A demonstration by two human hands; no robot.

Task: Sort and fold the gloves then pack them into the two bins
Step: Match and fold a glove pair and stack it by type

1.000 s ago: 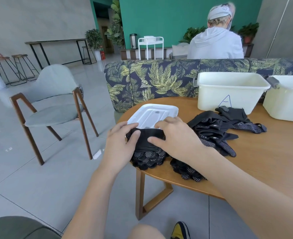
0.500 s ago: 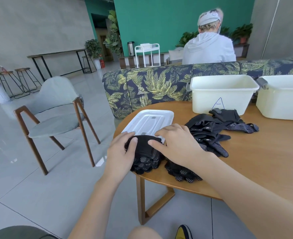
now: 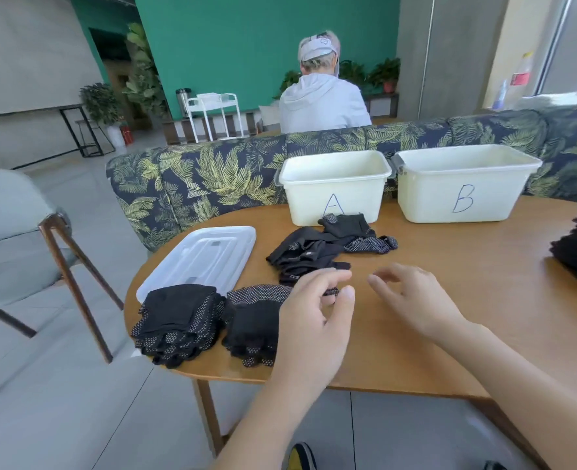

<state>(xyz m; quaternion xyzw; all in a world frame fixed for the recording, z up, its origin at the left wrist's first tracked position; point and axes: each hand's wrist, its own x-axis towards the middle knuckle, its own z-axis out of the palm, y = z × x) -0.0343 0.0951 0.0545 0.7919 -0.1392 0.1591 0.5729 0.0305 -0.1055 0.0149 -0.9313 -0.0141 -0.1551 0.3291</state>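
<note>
On the round wooden worktop (image 3: 450, 283) stand bin A (image 3: 334, 186) and bin B (image 3: 463, 183), side by side. Loose black gloves (image 3: 317, 252) lie before bin A; two folded stacks (image 3: 178, 320) sit near the edge. Left hand (image 3: 314, 320) and right hand (image 3: 412, 300) hover, fingers relaxed, holding nothing.
</note>
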